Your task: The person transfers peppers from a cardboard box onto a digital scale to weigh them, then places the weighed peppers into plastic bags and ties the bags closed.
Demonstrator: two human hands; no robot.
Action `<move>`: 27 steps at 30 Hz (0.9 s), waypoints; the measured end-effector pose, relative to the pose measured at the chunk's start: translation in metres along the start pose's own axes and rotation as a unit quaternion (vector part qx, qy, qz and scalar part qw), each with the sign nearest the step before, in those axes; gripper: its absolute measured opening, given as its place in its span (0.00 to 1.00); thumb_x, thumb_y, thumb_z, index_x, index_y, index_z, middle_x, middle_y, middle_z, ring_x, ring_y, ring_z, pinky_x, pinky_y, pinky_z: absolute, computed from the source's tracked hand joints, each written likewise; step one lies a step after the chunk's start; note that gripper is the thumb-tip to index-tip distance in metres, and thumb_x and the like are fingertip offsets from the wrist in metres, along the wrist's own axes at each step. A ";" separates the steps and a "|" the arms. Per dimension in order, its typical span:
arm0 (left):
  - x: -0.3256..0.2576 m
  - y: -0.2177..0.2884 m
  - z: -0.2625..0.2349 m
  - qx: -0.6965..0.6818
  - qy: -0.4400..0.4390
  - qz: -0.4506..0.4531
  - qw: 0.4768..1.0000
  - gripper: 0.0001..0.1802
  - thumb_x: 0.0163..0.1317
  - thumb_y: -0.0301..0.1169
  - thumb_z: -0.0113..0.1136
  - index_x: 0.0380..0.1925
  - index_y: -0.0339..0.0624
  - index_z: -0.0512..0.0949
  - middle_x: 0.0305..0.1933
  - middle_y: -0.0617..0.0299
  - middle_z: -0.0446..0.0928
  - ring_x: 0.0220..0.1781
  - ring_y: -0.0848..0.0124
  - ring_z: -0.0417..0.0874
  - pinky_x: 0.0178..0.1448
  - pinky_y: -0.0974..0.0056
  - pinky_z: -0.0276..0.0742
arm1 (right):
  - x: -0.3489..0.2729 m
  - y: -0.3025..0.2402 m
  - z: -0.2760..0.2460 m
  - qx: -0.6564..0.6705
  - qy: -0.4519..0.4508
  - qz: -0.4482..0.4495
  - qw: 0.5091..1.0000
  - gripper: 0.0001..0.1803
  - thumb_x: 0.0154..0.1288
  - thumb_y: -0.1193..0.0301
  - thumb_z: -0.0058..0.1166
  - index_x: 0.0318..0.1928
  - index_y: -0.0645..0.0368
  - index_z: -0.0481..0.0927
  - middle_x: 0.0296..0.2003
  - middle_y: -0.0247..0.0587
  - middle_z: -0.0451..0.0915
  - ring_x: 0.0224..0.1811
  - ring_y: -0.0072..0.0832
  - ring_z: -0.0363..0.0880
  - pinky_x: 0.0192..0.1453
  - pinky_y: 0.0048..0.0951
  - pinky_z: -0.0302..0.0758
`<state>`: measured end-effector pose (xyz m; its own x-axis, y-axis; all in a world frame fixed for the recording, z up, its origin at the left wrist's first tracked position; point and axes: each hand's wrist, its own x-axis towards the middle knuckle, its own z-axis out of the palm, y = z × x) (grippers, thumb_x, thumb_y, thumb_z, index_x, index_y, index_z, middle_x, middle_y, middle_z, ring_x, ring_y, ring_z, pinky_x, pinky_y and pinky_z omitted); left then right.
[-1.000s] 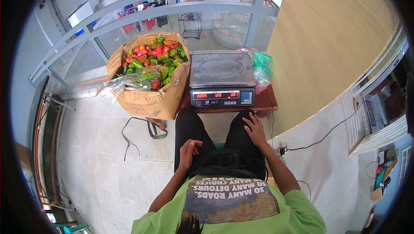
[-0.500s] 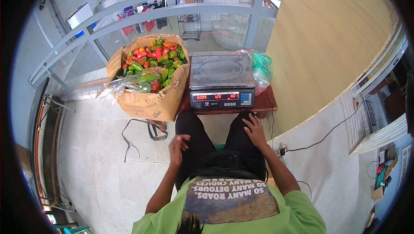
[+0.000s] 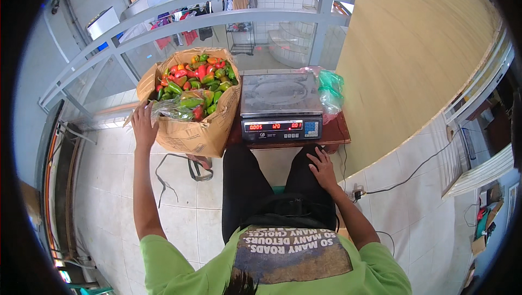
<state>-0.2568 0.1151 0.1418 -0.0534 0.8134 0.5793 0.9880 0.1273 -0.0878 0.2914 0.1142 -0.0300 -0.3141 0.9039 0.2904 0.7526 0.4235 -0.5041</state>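
Note:
My left hand [image 3: 144, 125] is at the near left corner of a large brown paper sack [image 3: 198, 138], over its edge and against a clear plastic bag [image 3: 169, 108]. Its fingers stretch forward and the thumb stands apart; no firm grip shows. Red, orange and green peppers [image 3: 209, 77] fill the sack, and the clear bag lying on top holds several more. My right hand [image 3: 323, 169] rests on my right thigh with its fingers spread. Ahead of my knees is a digital scale [image 3: 280, 91] with a bare metal pan and a lit red display.
The scale stands on a low reddish-brown table [image 3: 340, 132]. Green and pink plastic bags [image 3: 330, 91] lie at its right. A plywood panel [image 3: 413, 50] rises on the right, with a plugged cord [image 3: 402, 178] below. Beyond is a grey railing [image 3: 217, 20]; a dark strap [image 3: 200, 170] lies on the floor.
My left hand has moved from beside my left thigh forward and left to the sack. The clear plastic's loose end no longer spreads as far left. My right hand stays on my thigh.

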 end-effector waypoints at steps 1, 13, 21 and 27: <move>0.003 -0.010 0.008 0.011 -0.038 -0.012 0.999 0.39 0.42 0.26 0.60 0.58 0.51 0.60 0.61 0.59 0.60 0.61 0.58 0.60 0.64 0.54 0.52 | 0.000 0.000 0.001 0.000 -0.002 -0.001 1.000 0.20 0.59 0.63 0.47 0.53 0.46 0.72 0.62 0.46 0.58 0.62 0.49 0.55 0.64 0.43 0.56; 0.035 -0.028 0.032 -0.080 -0.083 -0.096 0.989 0.16 0.47 0.22 0.49 0.39 0.39 0.73 0.42 0.50 0.74 0.43 0.51 0.73 0.49 0.54 0.67 | -0.002 0.002 -0.002 -0.008 -0.007 0.005 1.000 0.20 0.59 0.63 0.47 0.54 0.46 0.71 0.62 0.46 0.57 0.62 0.49 0.54 0.64 0.44 0.54; 0.076 0.019 0.002 -0.250 0.033 -0.093 0.963 0.16 0.46 0.18 0.45 0.38 0.36 0.71 0.34 0.47 0.75 0.39 0.48 0.74 0.43 0.57 0.69 | -0.002 0.002 -0.005 -0.003 -0.010 0.007 1.000 0.20 0.59 0.63 0.48 0.54 0.46 0.71 0.62 0.47 0.58 0.62 0.50 0.54 0.64 0.45 0.55; 0.107 0.081 -0.039 -0.329 0.069 0.016 0.942 0.08 0.55 0.22 0.46 0.35 0.37 0.70 0.29 0.46 0.72 0.33 0.53 0.74 0.39 0.61 0.68 | 0.003 0.004 -0.014 0.007 -0.027 0.000 1.000 0.20 0.56 0.66 0.52 0.51 0.49 0.73 0.59 0.49 0.61 0.61 0.50 0.57 0.63 0.44 0.57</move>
<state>-0.1768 0.1901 0.2281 -0.0475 0.7242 0.6879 0.8669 -0.3123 0.3886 0.3011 0.1174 -0.0199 -0.3445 0.9060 0.2460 0.7454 0.4232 -0.5150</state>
